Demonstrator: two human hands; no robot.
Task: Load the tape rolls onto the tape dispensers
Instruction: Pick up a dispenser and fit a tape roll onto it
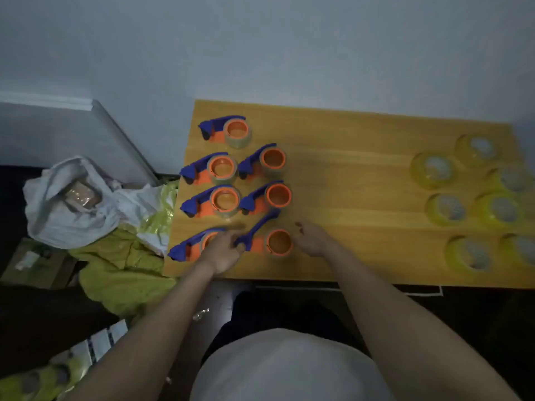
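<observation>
Several orange-and-purple tape dispensers stand on the left part of the wooden table [347, 175]. The back ones, such as the far dispenser [228, 130], carry clear tape rolls. The front-right dispenser [273, 241] shows a bare orange hub, and its purple arm [260, 225] is swung up and open. My left hand [224, 250] grips the purple end of that dispenser and covers part of the front-left dispenser [188, 247]. My right hand [311, 237] rests on the table just right of the bare hub, fingers relaxed. Several loose clear tape rolls [434, 170] lie on the table's right side.
A white bag [66, 204] with a wrapped packet inside and yellow-green plastic wrapping [121, 270] lie on the floor left of the table. A grey wall runs behind the table. The table's front edge is close to my body.
</observation>
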